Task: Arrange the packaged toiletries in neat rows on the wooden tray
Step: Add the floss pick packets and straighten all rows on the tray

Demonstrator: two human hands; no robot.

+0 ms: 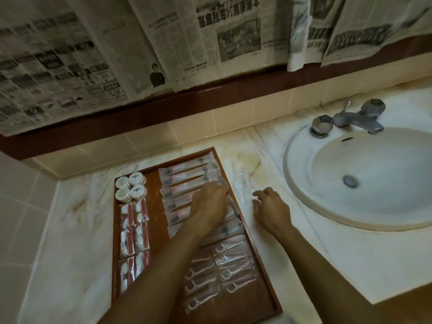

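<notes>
A wooden tray [153, 185] lies on the marble counter, left of the sink. Several long toothbrush packets [184, 181] run in a column along its right side. Round white containers [131, 187] sit at its far left corner, with red-and-white packets [134, 230] in rows below them. Floss-pick packets [219, 267] fill the near right part. My left hand [210, 202] rests on the toothbrush packets at the tray's right edge, fingers pressing on one. My right hand [268, 209] hovers over the counter beside a clear packet [243, 189], fingers apart.
A white sink [364, 181] with a metal tap [350, 119] takes up the right of the counter. Tiled walls close in the back and left. Newspaper sheets [117, 50] hang above a dark red ledge.
</notes>
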